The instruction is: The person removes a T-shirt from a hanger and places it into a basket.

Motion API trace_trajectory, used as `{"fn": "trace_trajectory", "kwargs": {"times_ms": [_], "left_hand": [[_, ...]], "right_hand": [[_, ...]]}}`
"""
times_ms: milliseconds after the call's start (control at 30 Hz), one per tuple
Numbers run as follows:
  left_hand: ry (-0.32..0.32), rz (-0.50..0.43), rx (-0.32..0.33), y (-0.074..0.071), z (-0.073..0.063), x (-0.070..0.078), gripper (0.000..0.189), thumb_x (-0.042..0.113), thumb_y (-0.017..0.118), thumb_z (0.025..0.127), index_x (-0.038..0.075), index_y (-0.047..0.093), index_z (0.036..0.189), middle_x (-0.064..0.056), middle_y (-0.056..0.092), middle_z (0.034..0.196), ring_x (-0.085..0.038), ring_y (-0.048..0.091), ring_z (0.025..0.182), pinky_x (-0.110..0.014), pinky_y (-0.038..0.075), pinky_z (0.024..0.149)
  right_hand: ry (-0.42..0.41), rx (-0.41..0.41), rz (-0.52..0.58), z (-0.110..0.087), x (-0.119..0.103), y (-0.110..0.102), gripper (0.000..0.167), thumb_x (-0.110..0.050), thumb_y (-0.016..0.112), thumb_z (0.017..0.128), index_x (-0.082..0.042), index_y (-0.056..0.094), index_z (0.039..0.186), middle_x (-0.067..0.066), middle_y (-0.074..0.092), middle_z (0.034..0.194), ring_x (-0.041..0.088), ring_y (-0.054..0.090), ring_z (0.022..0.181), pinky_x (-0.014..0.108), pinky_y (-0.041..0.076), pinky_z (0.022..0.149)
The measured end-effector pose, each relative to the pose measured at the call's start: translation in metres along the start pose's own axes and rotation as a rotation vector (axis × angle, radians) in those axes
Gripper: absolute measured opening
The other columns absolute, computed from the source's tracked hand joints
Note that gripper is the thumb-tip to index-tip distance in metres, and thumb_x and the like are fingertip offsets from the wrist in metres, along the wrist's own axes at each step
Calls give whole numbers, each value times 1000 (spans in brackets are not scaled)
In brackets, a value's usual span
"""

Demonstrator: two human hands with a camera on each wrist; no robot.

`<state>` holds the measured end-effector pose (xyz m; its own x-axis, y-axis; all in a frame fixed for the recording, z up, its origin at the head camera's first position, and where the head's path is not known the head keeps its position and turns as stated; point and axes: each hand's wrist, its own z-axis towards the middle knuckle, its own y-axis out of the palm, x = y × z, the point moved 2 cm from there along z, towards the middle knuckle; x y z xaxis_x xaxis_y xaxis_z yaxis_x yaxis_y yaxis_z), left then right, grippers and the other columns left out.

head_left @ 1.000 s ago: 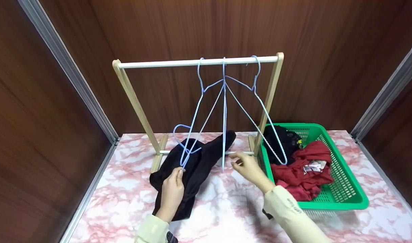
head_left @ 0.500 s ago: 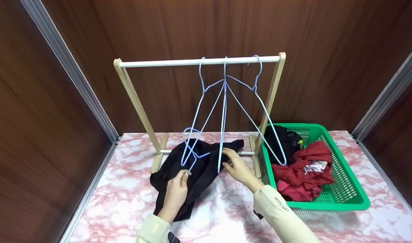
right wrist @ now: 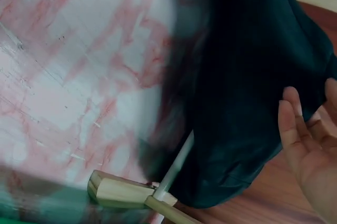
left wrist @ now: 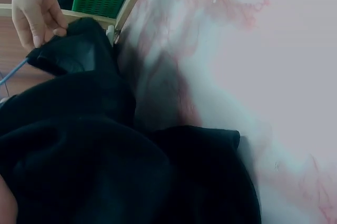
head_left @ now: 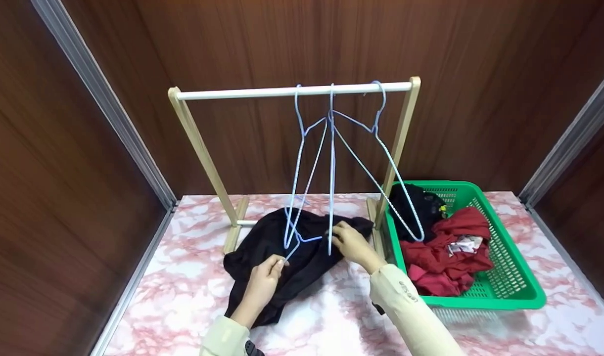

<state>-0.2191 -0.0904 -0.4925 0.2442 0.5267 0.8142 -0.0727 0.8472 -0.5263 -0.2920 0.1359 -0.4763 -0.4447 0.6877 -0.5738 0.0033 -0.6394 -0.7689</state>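
My left hand [head_left: 262, 282] pinches one arm of a light-blue wire hanger [head_left: 310, 240], which overlaps a black garment [head_left: 262, 237] lying bunched on the table. The hanger's far arm points toward my right hand [head_left: 353, 244], whose fingers grip the garment's upper right edge. In the left wrist view that right hand [left wrist: 37, 13] holds the raised edge of the black cloth [left wrist: 95, 150], beside a bit of blue wire [left wrist: 13, 71]. From the right wrist, thumb and fingers [right wrist: 295, 129] meet at the cloth's rim [right wrist: 242, 76]. Only a sliver of my left hand [left wrist: 5, 203] shows in its own wrist view.
A rack with a white rail [head_left: 232, 94] and wooden legs [head_left: 203, 153] stands behind the garment. Several blue wire hangers [head_left: 351, 151] hang from it, reaching down between my hands. At right, a green basket [head_left: 534, 291] holds red clothes [head_left: 445, 252] and black clothes [head_left: 420, 198].
My right hand has moved left to the garment and now grips its edge, which is pulled out rightward. My left hand has shifted slightly right, swinging the loose hanger rightward and lower over the cloth.
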Motion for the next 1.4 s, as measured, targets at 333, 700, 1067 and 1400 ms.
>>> {"fn": "trace_trajectory", "kwargs": {"times_ms": [333,700,1067,1400], "left_hand": [[17,3,-190,-7,8,11,21,15,51,97,-1,65,96,-11,68,77,-9,59,60,-20,48,60],[39,67,-126,7,24,32,31,23,53,98,8,56,125,-12,72,99,-16,68,68,-28,54,69],[-4,65,21,16,23,38,20,29,51,98,14,63,104,-5,70,91,-6,61,58,-26,50,63],[112,321,187,12,17,37,15,20,49,99,10,58,95,-6,61,88,-27,63,84,-44,51,72]], "right_hand": [[-40,143,67,3,2,-7,10,-5,65,85,3,71,88,14,65,85,29,64,83,38,52,78],[-23,98,138,3,0,-11,12,-6,66,85,3,72,87,14,66,85,25,63,82,30,51,75],[69,79,270,1,0,-17,12,-5,64,87,4,72,88,16,67,82,8,55,66,19,46,61],[318,270,473,2,12,-38,19,-4,58,92,9,69,101,26,71,90,16,67,64,26,56,59]]}}
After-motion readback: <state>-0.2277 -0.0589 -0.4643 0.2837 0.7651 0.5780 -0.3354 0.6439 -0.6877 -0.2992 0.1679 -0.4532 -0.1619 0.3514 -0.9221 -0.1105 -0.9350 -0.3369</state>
